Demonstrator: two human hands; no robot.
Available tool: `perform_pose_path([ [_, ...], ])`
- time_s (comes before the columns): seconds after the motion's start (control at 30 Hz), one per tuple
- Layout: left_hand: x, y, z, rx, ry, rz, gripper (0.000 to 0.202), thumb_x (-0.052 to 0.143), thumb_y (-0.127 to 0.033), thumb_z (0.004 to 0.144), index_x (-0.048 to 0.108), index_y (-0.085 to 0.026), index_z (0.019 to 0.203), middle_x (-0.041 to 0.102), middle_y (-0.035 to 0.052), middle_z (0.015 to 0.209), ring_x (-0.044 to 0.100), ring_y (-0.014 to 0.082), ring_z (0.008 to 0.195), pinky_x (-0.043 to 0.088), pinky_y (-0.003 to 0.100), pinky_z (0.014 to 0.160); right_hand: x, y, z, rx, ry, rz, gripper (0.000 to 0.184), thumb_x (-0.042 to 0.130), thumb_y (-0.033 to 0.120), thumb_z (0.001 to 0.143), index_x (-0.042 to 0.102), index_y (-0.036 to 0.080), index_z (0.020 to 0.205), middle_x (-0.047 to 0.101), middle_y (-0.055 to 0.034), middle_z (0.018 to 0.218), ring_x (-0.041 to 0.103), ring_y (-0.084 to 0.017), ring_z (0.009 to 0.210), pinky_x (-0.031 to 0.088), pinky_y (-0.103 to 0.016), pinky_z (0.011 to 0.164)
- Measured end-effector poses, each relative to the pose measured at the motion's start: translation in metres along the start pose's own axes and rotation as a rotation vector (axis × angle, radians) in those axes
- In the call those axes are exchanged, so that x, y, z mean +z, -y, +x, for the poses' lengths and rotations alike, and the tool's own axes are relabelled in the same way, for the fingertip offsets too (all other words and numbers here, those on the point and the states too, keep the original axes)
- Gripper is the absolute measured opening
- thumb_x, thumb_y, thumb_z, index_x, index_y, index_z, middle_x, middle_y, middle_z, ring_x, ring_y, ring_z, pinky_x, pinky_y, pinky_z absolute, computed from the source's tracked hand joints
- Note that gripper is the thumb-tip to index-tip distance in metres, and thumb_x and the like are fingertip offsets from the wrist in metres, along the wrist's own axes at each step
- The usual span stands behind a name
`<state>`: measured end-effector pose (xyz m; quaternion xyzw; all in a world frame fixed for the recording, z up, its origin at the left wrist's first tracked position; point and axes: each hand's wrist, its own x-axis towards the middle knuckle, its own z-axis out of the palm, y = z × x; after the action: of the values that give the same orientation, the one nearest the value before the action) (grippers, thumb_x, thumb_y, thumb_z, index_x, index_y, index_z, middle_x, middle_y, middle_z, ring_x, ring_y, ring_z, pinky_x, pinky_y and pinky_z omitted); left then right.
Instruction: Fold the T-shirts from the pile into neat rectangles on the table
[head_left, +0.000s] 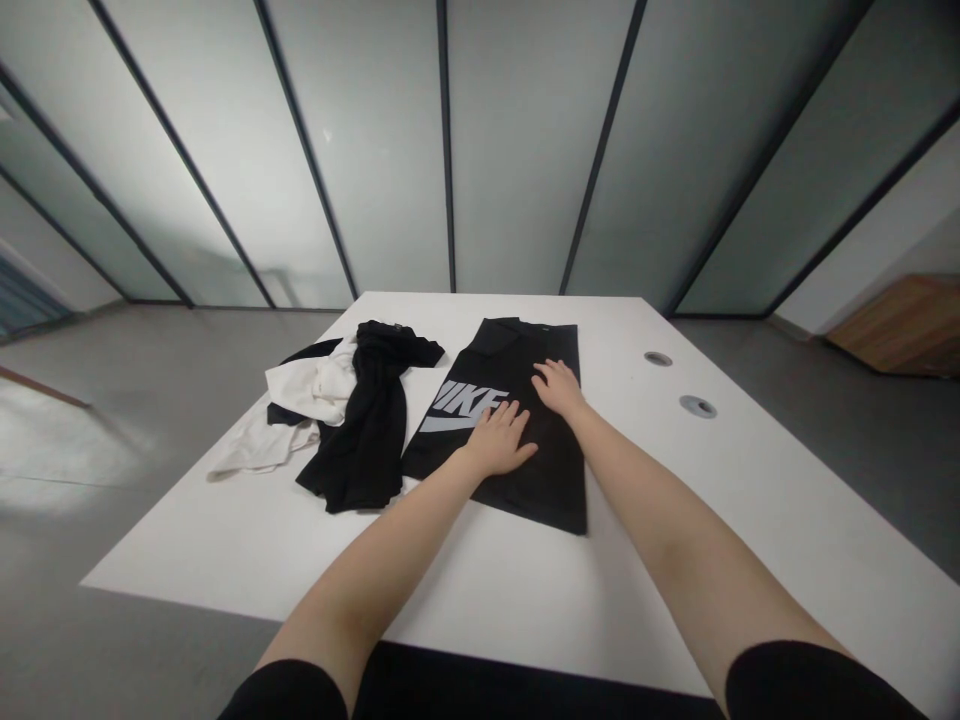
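A black T-shirt (525, 480) with a pale NIKE print lies folded flat on the white table (480, 590), one sleeve turned in at its far end. My left hand (501, 440) rests on the middle of the shirt, fingers spread, covering the right end of the print. Farther up, near the shirt's right edge, my right hand (559, 388) lies on the cloth with its fingers apart. Neither hand grips the fabric.
Left of the shirt is a loose heap of clothes: a black garment (375, 430) and white garments (315, 388). Two round grommets (658, 358) are set into the table's right side. A frosted glass partition (525, 150) stands behind the table.
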<state>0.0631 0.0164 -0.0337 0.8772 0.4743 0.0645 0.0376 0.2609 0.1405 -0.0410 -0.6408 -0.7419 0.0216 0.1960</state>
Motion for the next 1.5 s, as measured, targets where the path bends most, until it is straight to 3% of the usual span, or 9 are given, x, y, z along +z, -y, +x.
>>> perform_pose_path([
  [0.2, 0.004, -0.006, -0.002, 0.034, -0.037, -0.001, 0.071, 0.041, -0.061, 0.109, 0.047, -0.015, 0.162, 0.041, 0.0190, 0.172, 0.034, 0.0366, 0.161, 0.027, 0.061, 0.129, -0.013, -0.006, -0.011, -0.149, -0.172, 0.055, 0.038, 0.044, 0.023, 0.106, 0.080, 0.018, 0.116, 0.074, -0.0148, 0.122, 0.066, -0.031, 0.115, 0.049, -0.044, 0.110],
  [0.43, -0.008, -0.025, -0.005, -0.019, -0.162, 0.042, 0.041, 0.062, -0.045, 0.103, 0.063, -0.015, 0.131, 0.066, 0.0178, 0.130, 0.061, 0.0336, 0.124, 0.049, 0.047, 0.107, 0.005, 0.004, -0.053, -0.061, 0.014, -0.112, 0.047, 0.046, 0.029, 0.107, 0.066, 0.014, 0.146, 0.066, -0.0190, 0.149, 0.064, -0.034, 0.132, 0.048, -0.045, 0.113],
  [0.57, -0.009, -0.036, -0.007, 0.214, -0.160, 0.060, 0.034, 0.061, -0.043, 0.105, 0.065, -0.016, 0.126, 0.065, 0.0162, 0.130, 0.060, 0.0323, 0.125, 0.050, 0.044, 0.104, 0.012, -0.002, -0.057, -0.023, 0.110, -0.186, 0.058, 0.040, 0.036, 0.108, 0.053, 0.012, 0.160, 0.046, -0.0187, 0.169, 0.044, -0.041, 0.154, 0.037, -0.056, 0.124],
  [0.7, -0.002, -0.041, -0.012, 0.416, -0.099, -0.021, 0.047, 0.060, -0.056, 0.105, 0.065, -0.019, 0.133, 0.063, 0.0144, 0.144, 0.060, 0.0295, 0.133, 0.045, 0.044, 0.115, 0.006, -0.007, -0.044, 0.008, 0.199, -0.199, 0.068, 0.037, 0.047, 0.109, 0.040, 0.017, 0.170, 0.033, -0.0157, 0.177, 0.033, -0.044, 0.161, 0.027, -0.063, 0.129],
  [0.97, -0.005, -0.049, -0.025, 0.404, 0.029, -0.063, 0.087, 0.047, -0.082, 0.099, 0.049, -0.019, 0.159, 0.042, 0.0221, 0.171, 0.033, 0.0392, 0.160, 0.020, 0.066, 0.128, -0.001, -0.019, -0.024, -0.040, 0.216, -0.173, 0.079, 0.045, 0.065, 0.105, 0.039, 0.023, 0.171, 0.030, -0.0154, 0.178, 0.027, -0.044, 0.163, 0.023, -0.062, 0.130],
  [1.1, -0.010, -0.056, -0.024, 0.412, 0.021, -0.024, 0.105, 0.053, -0.094, 0.086, 0.052, -0.017, 0.158, 0.050, 0.0223, 0.164, 0.046, 0.0413, 0.149, 0.023, 0.063, 0.127, 0.004, -0.023, -0.025, -0.073, 0.138, -0.105, 0.073, 0.046, 0.060, 0.106, 0.046, 0.020, 0.167, 0.038, -0.0163, 0.175, 0.030, -0.042, 0.162, 0.025, -0.062, 0.130],
  [1.23, -0.018, -0.064, -0.022, 0.446, -0.018, -0.021, 0.091, 0.051, -0.092, 0.089, 0.070, -0.016, 0.136, 0.072, 0.0165, 0.130, 0.067, 0.0348, 0.115, 0.048, 0.048, 0.104, 0.005, -0.031, -0.029, -0.118, -0.056, 0.062, 0.061, 0.033, 0.046, 0.111, 0.061, 0.014, 0.155, 0.056, -0.0177, 0.163, 0.047, -0.036, 0.154, 0.035, -0.055, 0.128],
  [1.33, -0.027, -0.069, -0.022, 0.468, -0.004, -0.030, 0.070, 0.045, -0.078, 0.103, 0.076, -0.017, 0.116, 0.074, 0.0130, 0.112, 0.072, 0.0287, 0.097, 0.053, 0.039, 0.085, 0.000, -0.039, -0.034, -0.098, -0.174, 0.163, 0.062, 0.023, 0.038, 0.112, 0.071, 0.012, 0.140, 0.067, -0.0181, 0.150, 0.056, -0.030, 0.147, 0.039, -0.051, 0.127],
  [1.5, -0.038, -0.071, -0.022, 0.446, 0.081, -0.043, 0.050, 0.049, -0.062, 0.108, 0.075, -0.019, 0.103, 0.076, 0.0097, 0.097, 0.075, 0.0265, 0.086, 0.053, 0.035, 0.072, -0.014, -0.047, -0.042, -0.051, -0.061, 0.057, 0.051, 0.034, 0.035, 0.112, 0.076, 0.015, 0.133, 0.070, -0.0160, 0.145, 0.057, -0.029, 0.144, 0.041, -0.046, 0.124],
])
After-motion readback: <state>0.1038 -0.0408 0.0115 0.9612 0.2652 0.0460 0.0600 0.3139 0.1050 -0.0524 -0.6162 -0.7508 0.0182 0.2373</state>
